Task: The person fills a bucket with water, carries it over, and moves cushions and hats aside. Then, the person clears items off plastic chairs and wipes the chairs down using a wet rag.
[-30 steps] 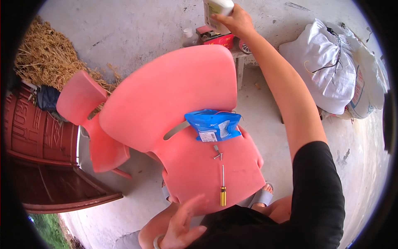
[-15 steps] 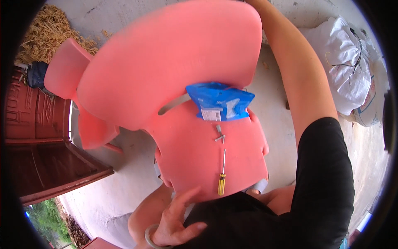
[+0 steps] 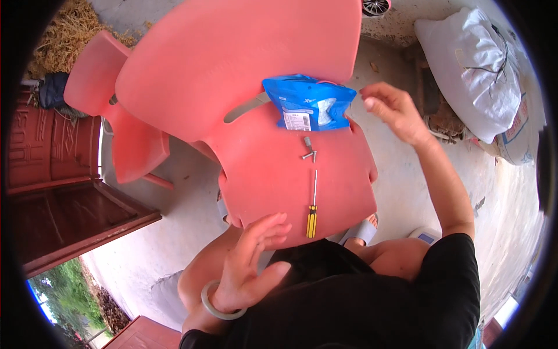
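Note:
A red plastic chair (image 3: 264, 166) stands in front of me, its seat toward my lap. On the seat a blue pouch (image 3: 314, 107) leans against the backrest. Nearer to me lie a small grey cylindrical piece (image 3: 307, 141) and a few small screws (image 3: 309, 155). Closest to me is a screwdriver (image 3: 312, 223) with a yellow and black handle, its shaft pointing away. My left hand (image 3: 250, 262), a pale bangle on its wrist, hovers at the seat's near left edge, empty with fingers spread. My right hand (image 3: 398, 113) is just right of the pouch, apart from it, fingers bent and thumb apart, holding nothing visible.
A second red chair (image 3: 136, 145) stands at the left, by a dark red metal door (image 3: 58, 215). Dry straw (image 3: 72, 35) is piled far left. At the right a stuffed white sack (image 3: 474, 75) sits by the wall. A wheel (image 3: 376, 7) shows at the top.
My right hand has left the top of the backrest and come back toward me, beside the pouch. My left hand has risen a little, fingers wider. The whole view has shifted.

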The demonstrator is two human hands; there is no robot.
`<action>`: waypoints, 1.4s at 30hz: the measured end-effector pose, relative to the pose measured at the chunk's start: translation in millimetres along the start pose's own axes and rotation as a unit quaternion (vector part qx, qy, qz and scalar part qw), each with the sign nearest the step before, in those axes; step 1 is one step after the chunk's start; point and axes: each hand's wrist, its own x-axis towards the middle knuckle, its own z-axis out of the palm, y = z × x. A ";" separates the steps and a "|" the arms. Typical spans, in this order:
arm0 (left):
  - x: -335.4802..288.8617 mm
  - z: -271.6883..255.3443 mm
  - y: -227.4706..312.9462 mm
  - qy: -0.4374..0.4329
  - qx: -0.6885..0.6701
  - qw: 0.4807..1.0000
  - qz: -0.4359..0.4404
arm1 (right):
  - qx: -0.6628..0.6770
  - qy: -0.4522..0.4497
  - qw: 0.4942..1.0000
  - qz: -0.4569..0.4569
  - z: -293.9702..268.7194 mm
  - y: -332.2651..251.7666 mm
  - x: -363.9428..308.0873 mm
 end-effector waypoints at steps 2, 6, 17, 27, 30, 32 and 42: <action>-0.4 3.0 -2.4 -0.012 0.032 0.999 0.014 | -0.021 0.000 1.000 0.011 13.9 -10.8 -9.0; -3.1 11.6 -4.2 -0.024 0.026 0.999 0.023 | -0.071 -0.011 0.997 0.010 40.3 -8.5 0.3; -4.7 13.9 -13.1 0.009 0.057 0.998 0.001 | 0.024 0.038 0.999 0.000 76.3 -9.4 -27.0; 3.2 10.9 -12.2 0.204 0.059 0.974 0.083 | -0.075 -0.010 0.975 -0.211 70.9 -45.1 -71.5; 7.3 12.0 -10.8 0.196 0.089 0.971 0.106 | -0.044 -0.021 0.971 -0.234 77.3 -60.4 -79.3; 7.4 6.6 -18.6 0.163 0.123 0.971 0.124 | -0.009 -0.025 0.971 -0.239 79.4 -68.6 -80.4; 10.3 9.3 -25.3 0.120 0.194 0.954 0.195 | -0.007 -0.070 0.967 -0.244 82.3 -72.4 -83.2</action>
